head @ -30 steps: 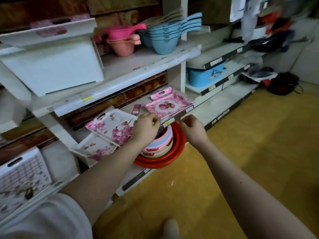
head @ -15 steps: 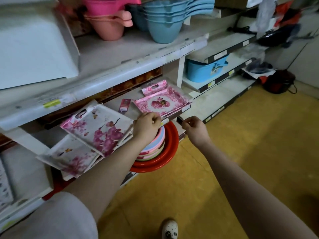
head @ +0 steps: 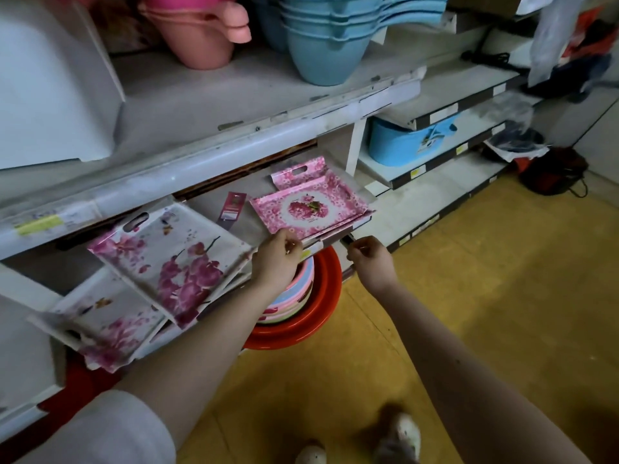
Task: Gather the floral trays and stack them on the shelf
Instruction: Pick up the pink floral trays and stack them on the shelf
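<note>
A stack of pink floral trays (head: 311, 209) lies on the middle shelf (head: 214, 155), its front edge hanging over the shelf lip. My left hand (head: 276, 254) grips the stack's front left corner. My right hand (head: 370, 259) pinches the underside of the front right corner with curled fingers; what exactly it holds is partly hidden. To the left, two white trays printed with pink orchids lean tilted out of the shelf, one (head: 167, 259) above the other (head: 104, 324).
Nested basins in a red bowl (head: 311, 313) sit below my hands. A small red tag (head: 232, 205) lies on the shelf. Blue ladles (head: 328, 45) and pink ladles (head: 201, 38) fill the upper shelf. A blue tub (head: 402, 145) and black bag (head: 552, 170) are at right.
The view has come closer to the shelf and dropped lower. Both hands have stayed at the pink tray stack's front edge, with the right hand drawn slightly outward.
</note>
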A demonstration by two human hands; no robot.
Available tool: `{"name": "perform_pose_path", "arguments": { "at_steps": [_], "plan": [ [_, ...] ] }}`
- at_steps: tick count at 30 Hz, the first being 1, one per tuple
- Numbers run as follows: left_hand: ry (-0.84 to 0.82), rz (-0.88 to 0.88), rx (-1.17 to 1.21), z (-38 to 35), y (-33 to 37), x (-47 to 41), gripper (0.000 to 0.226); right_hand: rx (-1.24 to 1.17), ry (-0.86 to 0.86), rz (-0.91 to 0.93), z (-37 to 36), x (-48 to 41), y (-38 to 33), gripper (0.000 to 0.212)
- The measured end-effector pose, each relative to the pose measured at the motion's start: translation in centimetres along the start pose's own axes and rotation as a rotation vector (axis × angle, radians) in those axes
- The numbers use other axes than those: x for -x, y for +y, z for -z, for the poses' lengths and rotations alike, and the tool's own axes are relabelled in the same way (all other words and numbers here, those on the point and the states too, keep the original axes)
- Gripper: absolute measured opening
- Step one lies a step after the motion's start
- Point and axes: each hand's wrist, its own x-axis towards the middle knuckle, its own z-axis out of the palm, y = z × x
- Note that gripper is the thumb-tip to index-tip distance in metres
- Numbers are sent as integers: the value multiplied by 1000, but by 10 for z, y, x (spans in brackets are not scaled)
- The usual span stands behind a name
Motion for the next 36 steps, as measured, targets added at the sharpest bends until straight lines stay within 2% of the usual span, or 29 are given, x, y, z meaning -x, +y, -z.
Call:
{"name": "perform_pose_path", "arguments": {
  "at_steps": [6,11,13,16,18,20,24,28,32,36],
  "plan": [
    [58,58,-1,-32,7,-26,15,-37,-69,31,12,-49,17,11],
    [130,168,-34,-78,28,-57,17,-28,-174,32,38,-111,37,24],
    [150,201,-25,-98,41,-71,16,-36,-207,47,52,-137,46,24],
    [190,245,54,-131,62,-89,8,-73,-235,24,72,-173,62,12],
    [217,292,159,-153,76,-101,2,-106,-253,-4,85,-197,70,16],
    [239,291,212,-168,84,-109,4,-110,-261,-20,94,-213,75,20],
    [286,298,233,-184,91,-123,9,-94,-288,-34,101,-242,87,13],
    [355,396,199,-182,79,-137,4,-95,-305,-56,95,-257,93,8],
    [383,520,111,-172,49,-137,21,-67,-354,-55,68,-255,95,22],
    [381,601,106,-166,15,-135,29,-59,-402,-22,30,-249,98,24]
  ]
}}
